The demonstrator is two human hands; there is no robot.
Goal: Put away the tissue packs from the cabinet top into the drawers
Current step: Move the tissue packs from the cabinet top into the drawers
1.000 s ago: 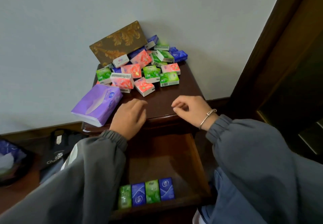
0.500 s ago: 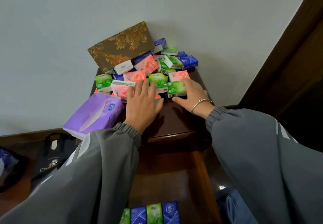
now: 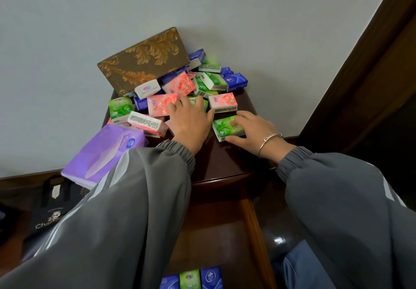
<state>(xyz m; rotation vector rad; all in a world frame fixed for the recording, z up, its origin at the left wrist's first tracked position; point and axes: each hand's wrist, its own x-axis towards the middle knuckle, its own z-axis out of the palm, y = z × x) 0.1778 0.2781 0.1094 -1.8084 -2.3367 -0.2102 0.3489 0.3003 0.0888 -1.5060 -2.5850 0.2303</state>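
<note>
The green tissue pack (image 3: 225, 127) lies flat at the near right edge of the heap on the cabinet top (image 3: 227, 164). My right grip (image 3: 254, 131) is clamped on it, fingers laid over its top face and thumb against its near edge. A silver bracelet (image 3: 269, 139) sits on that wrist.

Just left of it my left grip (image 3: 190, 123) rests knuckles-up on the heap. Its fingertips reach a pink pack (image 3: 158, 108) and a green one mostly hidden beneath them, and the thumb lies beside another pink pack (image 3: 222, 102). I cannot tell whether this grip holds anything.

More small packs in pink, green, blue and white are piled behind, up to a gold patterned box (image 3: 144, 62) tilted against the wall. A large purple tissue pack (image 3: 103, 155) hangs over the cabinet's left edge.

Below my sleeves the drawer (image 3: 252, 225) stands open, with a row of blue and green packs (image 3: 189, 280) at its near end. A black bag (image 3: 50, 214) sits on the floor to the left.
</note>
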